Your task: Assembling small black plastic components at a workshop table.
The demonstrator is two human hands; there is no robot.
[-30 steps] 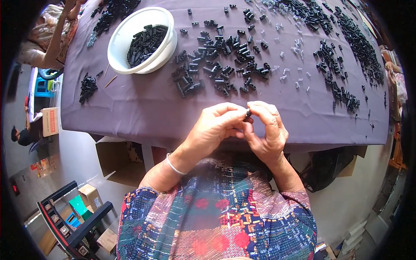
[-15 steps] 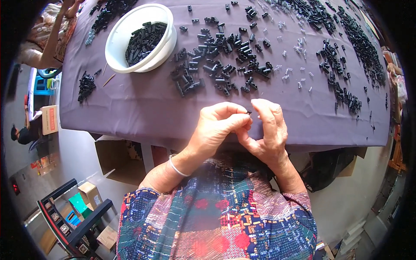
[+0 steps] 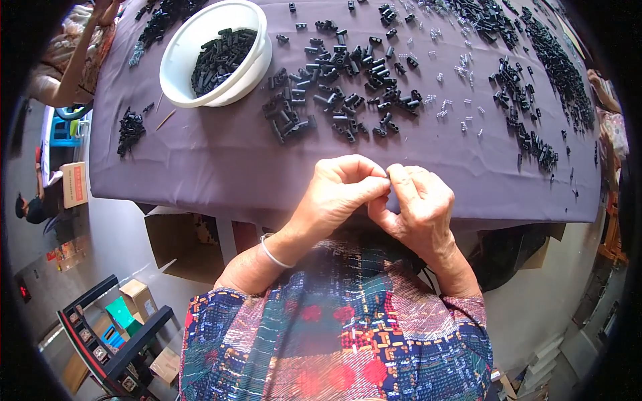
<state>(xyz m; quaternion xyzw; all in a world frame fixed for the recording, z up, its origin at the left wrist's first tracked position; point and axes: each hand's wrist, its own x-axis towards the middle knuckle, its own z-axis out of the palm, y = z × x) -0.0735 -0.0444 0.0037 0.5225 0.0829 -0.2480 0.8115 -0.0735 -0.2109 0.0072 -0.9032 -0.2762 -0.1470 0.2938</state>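
My left hand, a white band on its wrist, pinches thumb and forefinger together near the table's front edge. A small black piece showed at these fingertips a moment ago; fingers now almost wholly cover it. Against those tips my right hand brings its curled fingers, and what they grip, if anything, is hidden. Beyond both hands lies a loose spread of short black tubular plastic parts. Small clear coil-shaped pieces are scattered to the right of them.
A white tub of black parts stands at the back left. Close by are a small black heap and a thin wooden stick. More black parts lie to the right. Other people's arms show at both sides. Open cardboard box below the table edge.
My right hand's fingers have closed in from slightly apart to meet the left fingertips. The small black piece is now mostly covered. The view has shifted slightly.
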